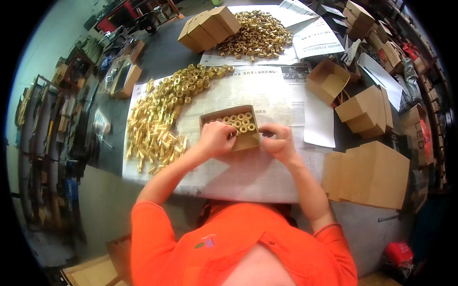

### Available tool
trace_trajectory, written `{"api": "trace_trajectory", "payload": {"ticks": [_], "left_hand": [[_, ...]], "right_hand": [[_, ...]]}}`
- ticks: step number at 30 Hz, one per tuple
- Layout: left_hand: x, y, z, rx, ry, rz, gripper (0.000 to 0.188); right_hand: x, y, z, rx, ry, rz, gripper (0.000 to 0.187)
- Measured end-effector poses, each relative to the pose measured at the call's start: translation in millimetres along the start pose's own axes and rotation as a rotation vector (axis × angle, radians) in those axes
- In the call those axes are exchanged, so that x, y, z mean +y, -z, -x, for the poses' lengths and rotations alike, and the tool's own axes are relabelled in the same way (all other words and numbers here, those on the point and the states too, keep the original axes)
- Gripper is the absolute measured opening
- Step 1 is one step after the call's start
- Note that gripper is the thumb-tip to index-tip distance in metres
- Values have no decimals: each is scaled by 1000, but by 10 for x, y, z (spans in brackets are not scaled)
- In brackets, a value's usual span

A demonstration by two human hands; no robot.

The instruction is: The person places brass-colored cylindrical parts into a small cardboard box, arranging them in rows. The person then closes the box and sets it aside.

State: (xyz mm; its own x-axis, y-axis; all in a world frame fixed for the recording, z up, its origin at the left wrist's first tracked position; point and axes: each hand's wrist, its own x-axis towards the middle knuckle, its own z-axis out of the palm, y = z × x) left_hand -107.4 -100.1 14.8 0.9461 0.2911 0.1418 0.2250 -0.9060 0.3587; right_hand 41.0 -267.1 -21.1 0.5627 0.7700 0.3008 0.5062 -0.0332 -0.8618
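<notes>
A small open cardboard box stands on newspaper in front of me, with rows of brass nuts lying in its far part. My left hand reaches over the box's left side, fingers pinched together inside it; what they hold is hidden. Just by the right wall of the box, my right hand has its fingers curled and thumb near the fingertip. Whether it grips anything there I cannot make out. Left of the box spreads a heap of larger brass nuts and slender brass cone-shaped pieces.
A bigger pile of brass nuts lies on newspaper at the back, beside stacked cardboard boxes. Open empty boxes and flat-sided cartons crowd the right. White paper lies right of my right hand. Shelves line the left.
</notes>
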Motion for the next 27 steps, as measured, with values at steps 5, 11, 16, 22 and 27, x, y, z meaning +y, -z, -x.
{"api": "trace_trajectory", "payload": {"ticks": [5,11,16,22,27], "left_hand": [[13,-57,-64,-25,53,-9,12],[33,-84,-70,4,49,15,11],[-13,-21,-106,-43,26,-8,20],[-301,395,-499,117,114,39,16],[-932,277,-1064,157,181,-209,17]], "right_hand": [[-46,23,-7,-34,-23,17,31],[-34,4,-16,-15,-1,18,29],[-17,-2,-4,16,43,25,29],[-38,24,-7,-33,-34,2,31],[-34,21,-17,-42,-13,41,33]]}}
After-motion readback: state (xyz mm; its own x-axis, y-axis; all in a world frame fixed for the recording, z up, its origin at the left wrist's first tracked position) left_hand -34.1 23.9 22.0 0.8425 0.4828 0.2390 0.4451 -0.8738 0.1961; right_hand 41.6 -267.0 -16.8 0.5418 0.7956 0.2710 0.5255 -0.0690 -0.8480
